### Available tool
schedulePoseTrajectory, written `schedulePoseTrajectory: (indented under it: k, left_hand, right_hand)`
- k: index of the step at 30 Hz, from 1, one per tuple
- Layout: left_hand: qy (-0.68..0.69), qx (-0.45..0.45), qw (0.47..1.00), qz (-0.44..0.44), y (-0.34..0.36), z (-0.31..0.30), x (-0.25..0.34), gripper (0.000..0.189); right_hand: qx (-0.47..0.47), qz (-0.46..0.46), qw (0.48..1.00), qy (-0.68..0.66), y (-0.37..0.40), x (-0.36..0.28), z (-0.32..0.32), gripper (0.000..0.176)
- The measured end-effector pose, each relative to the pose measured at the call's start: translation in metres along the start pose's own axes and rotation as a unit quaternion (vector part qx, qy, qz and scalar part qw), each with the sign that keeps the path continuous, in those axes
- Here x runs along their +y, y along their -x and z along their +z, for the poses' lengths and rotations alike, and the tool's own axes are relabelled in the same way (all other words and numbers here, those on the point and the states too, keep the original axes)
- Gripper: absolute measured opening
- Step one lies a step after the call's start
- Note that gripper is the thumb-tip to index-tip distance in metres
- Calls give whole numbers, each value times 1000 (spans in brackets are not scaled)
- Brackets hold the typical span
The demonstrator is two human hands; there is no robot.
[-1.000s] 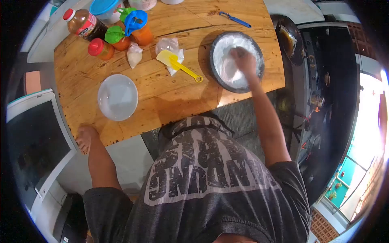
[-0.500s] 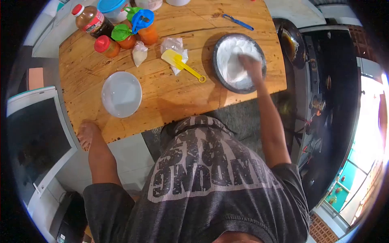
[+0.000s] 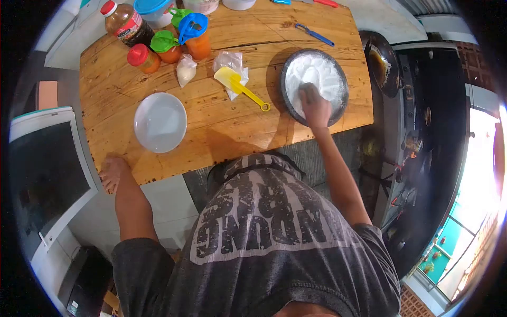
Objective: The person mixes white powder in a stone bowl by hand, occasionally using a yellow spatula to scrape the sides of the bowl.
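White powder (image 3: 330, 79) fills a dark round stone bowl (image 3: 344, 103) on the right side of the wooden table. My right hand (image 3: 315, 105) is in this bowl near its front, fingers bunched and pointing down into the powder. Their tips look whitened, and whatever they pinch is hidden. At the table's front left corner rests my left hand (image 3: 113, 173), its fingers apart and draped over the edge, holding nothing. Close to it stands a white bowl (image 3: 160, 124). Between the two bowls, a yellow spatula (image 3: 243, 88) lies partly on a clear plastic bag (image 3: 228, 59).
A bottle of dark liquid (image 3: 127, 25), lidded orange containers (image 3: 198, 46) and a small bag of pale stuff (image 3: 186, 71) stand at the back left. A blue-handled peeler (image 3: 315, 34) lies behind the stone bowl. Right of the table is a stove with a wok (image 3: 381, 64).
My right hand has moved left and toward me within the stone bowl, and finger-shaped grooves show in the powder. My left hand stays at the corner. The view has shifted slightly.
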State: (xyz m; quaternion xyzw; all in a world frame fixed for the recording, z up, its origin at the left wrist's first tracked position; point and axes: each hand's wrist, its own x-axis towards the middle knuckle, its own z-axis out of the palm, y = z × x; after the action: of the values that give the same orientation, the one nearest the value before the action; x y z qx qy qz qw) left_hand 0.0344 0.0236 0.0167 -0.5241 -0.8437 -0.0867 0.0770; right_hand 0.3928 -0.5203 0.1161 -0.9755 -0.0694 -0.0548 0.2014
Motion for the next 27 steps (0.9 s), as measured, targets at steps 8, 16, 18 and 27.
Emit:
schedulePoseTrajectory:
  k: [8,16,18,27]
  left_hand:
    - [42,6,999,-19,-3,-2,0,81]
    - [-1,37,999,27,-9,27,-4,78]
    - [-6,83,996,41,-24,54,-8,72]
    - [-55,45,996,54,-9,10,-4,69]
  right_hand:
    - [-126,66,974,-177,-49,37,-10,50]
    - [-23,19,999,43,-54,0,-4,41]
    - [-88,36,991,-94,-65,27,-12,44]
    - [-4,-3,998,61,-46,5,2,40]
